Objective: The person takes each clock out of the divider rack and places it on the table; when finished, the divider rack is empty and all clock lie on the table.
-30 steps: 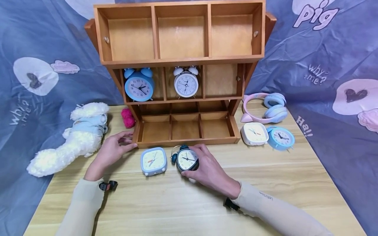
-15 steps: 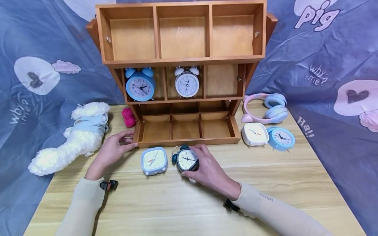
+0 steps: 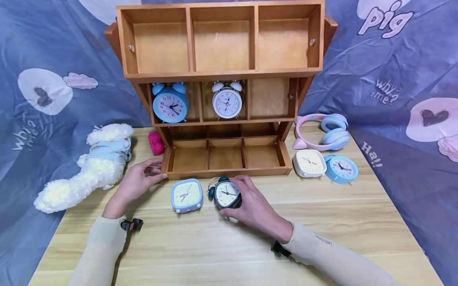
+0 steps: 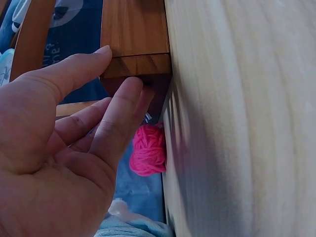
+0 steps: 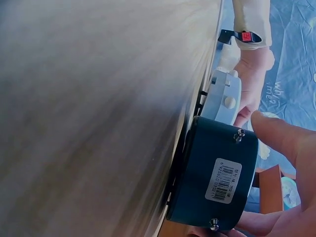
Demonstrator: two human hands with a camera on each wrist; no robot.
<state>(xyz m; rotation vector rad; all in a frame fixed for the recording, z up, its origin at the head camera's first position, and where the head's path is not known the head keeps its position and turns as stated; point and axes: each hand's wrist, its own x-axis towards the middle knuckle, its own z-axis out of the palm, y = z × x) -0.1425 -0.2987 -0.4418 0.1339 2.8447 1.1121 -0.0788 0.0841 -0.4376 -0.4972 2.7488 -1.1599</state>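
Gripping a dark teal alarm clock (image 3: pixel 226 194) by its sides, the right hand (image 3: pixel 254 202) has its thumb and fingers on opposite edges, probably so the face stays uncovered. The clock is face up at the table (image 3: pixel 214 254), just in front of the shelf (image 3: pixel 227 173); its drum looks smooth, with shiny metal feet. Beside it lies a pale blue square clock (image 3: pixel 187 196), rounded at the corners and plastic-looking. The left hand (image 3: pixel 134 180) has loosely extended fingers touching the shelf's lower corner, perhaps to steady it; the wood is brown and grained.

To the right, a white square clock (image 3: pixel 309 163) sits just beside a round blue clock (image 3: pixel 341 169). Left of the shelf are a curly, fluffy plush toy (image 3: pixel 101 163) and a ball of pink yarn (image 3: pixel 156 143). Glossy pink-and-blue headphones (image 3: pixel 335 131) lie farther back on the right. In the middle row, a blue twin-bell clock (image 3: pixel 170 104) and a white twin-bell clock (image 3: pixel 227 99) stand in the left and centre compartments, apparently placed facing outward. Wrinkled blue cloth (image 3: pixel 390 59) hangs behind.
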